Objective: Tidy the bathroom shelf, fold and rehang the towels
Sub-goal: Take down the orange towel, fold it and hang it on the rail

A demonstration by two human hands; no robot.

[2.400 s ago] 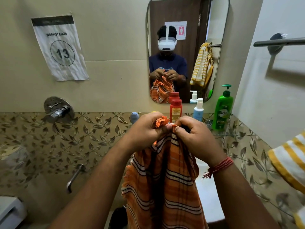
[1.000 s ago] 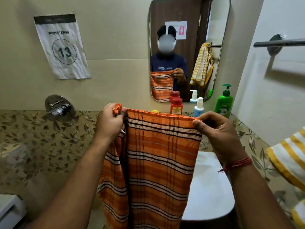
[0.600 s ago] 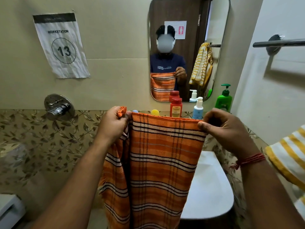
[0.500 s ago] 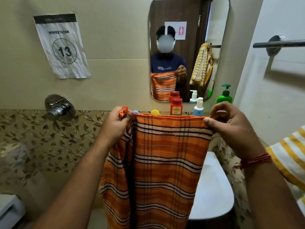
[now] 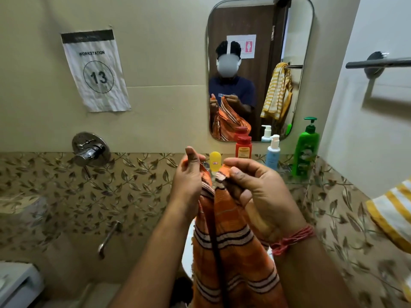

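Observation:
An orange striped towel (image 5: 231, 252) hangs down in front of me, folded lengthwise so its two top corners meet. My left hand (image 5: 189, 181) holds one top corner, thumb up. Close beside it, my right hand (image 5: 255, 190) pinches the other corner between thumb and forefinger. Behind the hands the shelf carries a small yellow bottle (image 5: 215, 161), a red bottle (image 5: 243, 146), a blue-and-white pump bottle (image 5: 273, 152) and a green pump bottle (image 5: 305, 150). A bare towel bar (image 5: 378, 63) is on the right wall.
A yellow-and-white striped towel (image 5: 393, 210) shows at the right edge. A mirror (image 5: 289, 30) hangs above the shelf. A wall tap (image 5: 90, 150) and spout (image 5: 109, 238) sit to the left. A white basin (image 5: 186, 247) lies below the orange towel.
My hands held the towel spread wide by its top edge; they have now come together, folding the towel in half lengthwise.

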